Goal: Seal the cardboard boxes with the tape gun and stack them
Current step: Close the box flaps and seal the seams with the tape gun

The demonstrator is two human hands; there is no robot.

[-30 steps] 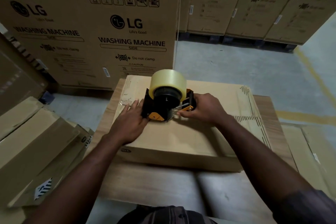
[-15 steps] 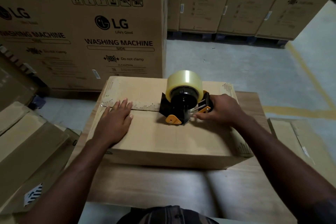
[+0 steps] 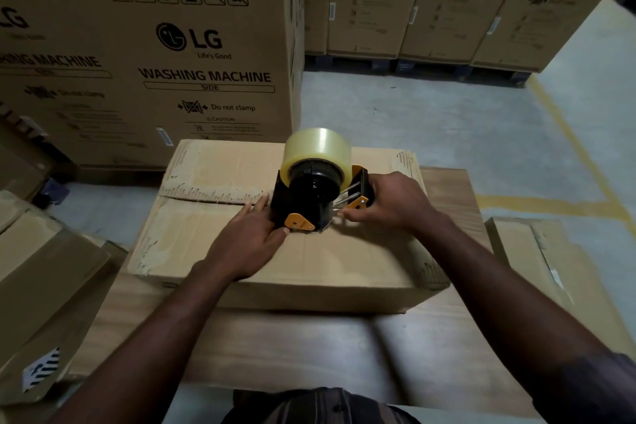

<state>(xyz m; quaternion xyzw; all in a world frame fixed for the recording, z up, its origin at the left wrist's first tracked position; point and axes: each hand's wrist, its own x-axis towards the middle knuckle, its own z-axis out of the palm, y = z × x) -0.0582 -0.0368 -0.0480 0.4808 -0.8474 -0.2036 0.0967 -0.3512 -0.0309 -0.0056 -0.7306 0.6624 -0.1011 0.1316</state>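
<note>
A brown cardboard box (image 3: 351, 262) lies on a wooden table (image 3: 309, 344), flaps closed along a middle seam. On that seam stands a black and orange tape gun (image 3: 311, 198) with a clear tape roll. My right hand (image 3: 389, 201) grips the gun's handle from the right. My left hand (image 3: 246, 239) lies flat on the box top, fingers straight, its fingertips touching the gun's left base. The seam left of the gun shows a frayed edge; I cannot tell whether tape covers it.
Tall printed washing-machine cartons (image 3: 148, 55) stand behind the table, and more (image 3: 430, 0) line the back. Flattened cardboard boxes (image 3: 41, 286) lie at the left and another flattened box (image 3: 537, 265) at the right. Grey floor with a yellow line (image 3: 571, 148) spreads to the right.
My left hand slid right along the box top until it touched the tape gun. The gun stays in my right hand near the middle of the seam.
</note>
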